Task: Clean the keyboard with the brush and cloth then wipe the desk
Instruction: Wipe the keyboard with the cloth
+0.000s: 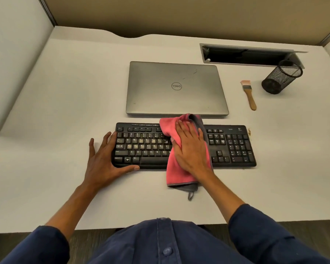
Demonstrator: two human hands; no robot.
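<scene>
Keyboard (185, 145), black and full-size, lies flat on the white table (46, 111), just in front of a closed silver laptop (176, 88). A pink cloth (179, 168) with grey edging is draped across its middle, trailing off the near edge onto the table. The right hand (191, 147) presses flat on the cloth with fingers extended, its grip released rather than clenched. The left hand (105, 157) is also released, fingers spread, bracing the keyboard's left end with the thumb along the near edge.

The wiping step looks in hand; the table wipe is judged not yet done.

Risks, as a judgement: pressing hard could drag keycaps or slide the keyboard toward the laptop if the left hand eases off. The loose cloth tail might bunch under the palm. Crumbs (249, 131) at the keyboard's far right corner could be swept onto the table.

The brush (249, 96) lies well to the right, near a mesh pen cup (280, 78), both apart from either hand.
</scene>
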